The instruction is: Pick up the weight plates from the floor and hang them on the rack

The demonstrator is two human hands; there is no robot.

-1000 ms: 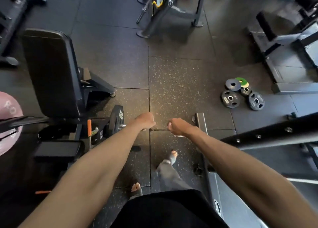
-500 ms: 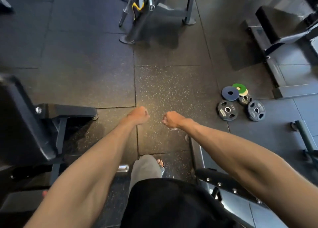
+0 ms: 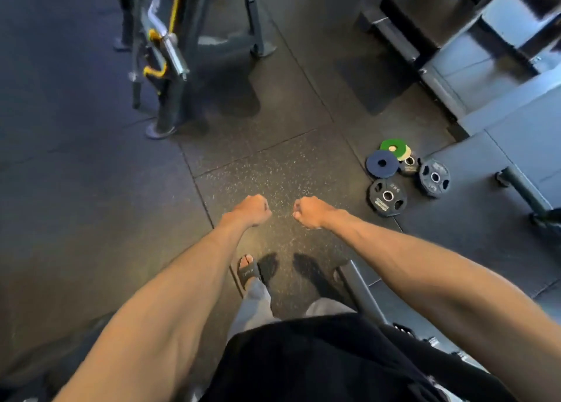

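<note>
Several small weight plates lie in a cluster on the dark rubber floor to my right: a black plate (image 3: 387, 198) nearest me, a second black plate (image 3: 434, 177) further right, a blue disc (image 3: 382, 163), a green disc (image 3: 394, 148) over a pale one, and a tiny black plate (image 3: 409, 164) in between. My left hand (image 3: 252, 209) and my right hand (image 3: 309, 212) are held out in front of me as closed fists, close together, holding nothing. My right fist is about one plate-width left of the nearest black plate.
A grey metal stand with a bar and yellow hooks (image 3: 165, 52) stands at the upper left. A machine base with grey platforms (image 3: 491, 76) fills the upper right. A metal frame rail (image 3: 361, 295) runs by my right leg. My sandalled foot (image 3: 249, 272) is below my hands.
The view has shifted forward and turned: the black bench at the left has left the view and the plates now lie closer. Both fists keep the same pose.
</note>
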